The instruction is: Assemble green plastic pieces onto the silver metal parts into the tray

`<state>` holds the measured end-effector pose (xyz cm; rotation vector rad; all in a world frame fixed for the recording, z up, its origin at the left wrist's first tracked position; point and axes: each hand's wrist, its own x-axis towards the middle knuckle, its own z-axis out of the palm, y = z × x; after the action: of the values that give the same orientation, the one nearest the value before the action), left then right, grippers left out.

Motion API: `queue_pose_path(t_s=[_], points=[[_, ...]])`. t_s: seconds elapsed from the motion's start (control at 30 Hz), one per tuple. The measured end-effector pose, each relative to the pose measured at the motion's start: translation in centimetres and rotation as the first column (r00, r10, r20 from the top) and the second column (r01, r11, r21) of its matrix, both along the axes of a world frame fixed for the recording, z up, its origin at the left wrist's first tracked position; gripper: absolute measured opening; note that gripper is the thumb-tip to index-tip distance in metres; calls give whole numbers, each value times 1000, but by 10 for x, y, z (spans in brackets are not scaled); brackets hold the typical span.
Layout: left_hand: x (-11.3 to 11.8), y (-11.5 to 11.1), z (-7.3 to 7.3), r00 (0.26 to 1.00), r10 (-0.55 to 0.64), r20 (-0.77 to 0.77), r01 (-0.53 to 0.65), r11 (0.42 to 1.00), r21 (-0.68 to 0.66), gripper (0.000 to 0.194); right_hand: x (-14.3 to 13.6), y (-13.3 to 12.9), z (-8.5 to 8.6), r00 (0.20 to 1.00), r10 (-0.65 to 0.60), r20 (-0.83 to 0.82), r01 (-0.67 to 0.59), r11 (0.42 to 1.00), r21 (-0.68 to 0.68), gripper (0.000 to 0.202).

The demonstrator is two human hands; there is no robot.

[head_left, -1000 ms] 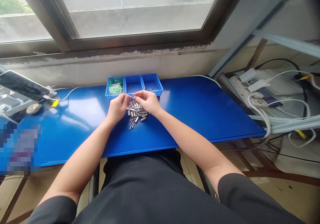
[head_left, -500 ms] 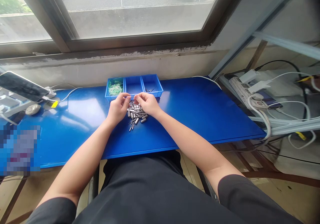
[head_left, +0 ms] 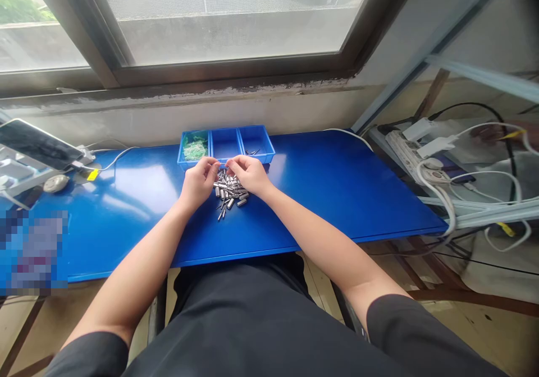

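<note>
Both my left hand (head_left: pixel 201 178) and my right hand (head_left: pixel 250 174) are closed in a pinch, fingertips facing each other a short gap apart. Whatever lies between the fingers is too small to make out. Just below them is a pile of small metal parts (head_left: pixel 229 191), some thin like pins and some short and cylindrical. Behind the hands stands a blue bin with three compartments (head_left: pixel 257 157). Its left compartment contains crumpled green and clear plastic pieces (head_left: pixel 195 146); the right one has a few thin dark pieces (head_left: pixel 252 152). The middle compartment shows a bare bottom.
The blue table (head_left: pixel 332 186) runs beneath a window (head_left: pixel 236 35). On the left are a phone (head_left: pixel 40 144) on a stand, a computer mouse (head_left: pixel 56 184) and white cables. To the right, a power strip (head_left: pixel 416 155) with plugs and cords lies by a metal frame (head_left: pixel 484 79).
The hands keep nearly the same place and pinch, with only slight finger movement. The pile and the bin look unchanged.
</note>
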<state>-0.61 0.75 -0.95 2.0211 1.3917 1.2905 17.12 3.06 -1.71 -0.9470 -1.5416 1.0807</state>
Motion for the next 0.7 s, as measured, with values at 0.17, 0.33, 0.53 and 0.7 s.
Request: queue_pose_path(t_s=[0.17, 0.33, 0.53, 0.7], points=[[-1, 1, 1, 999, 27, -20, -27, 1000, 5, 22, 0, -2, 1, 1000, 5, 4, -5, 999, 42, 41], [0, 0, 1, 1000, 11, 5, -11, 1000, 2, 24, -1, -2, -1, 1000, 2, 25, -4, 999, 46, 38], [1, -1, 1, 1000, -15, 16, 14, 1000, 19, 19, 0, 0, -3, 1000, 8, 20, -9, 999, 50, 45], [0, 0, 0, 999, -33, 40, 32, 999, 25, 20, -1, 0, -3, 999, 41, 21, -41, 998, 43, 46]])
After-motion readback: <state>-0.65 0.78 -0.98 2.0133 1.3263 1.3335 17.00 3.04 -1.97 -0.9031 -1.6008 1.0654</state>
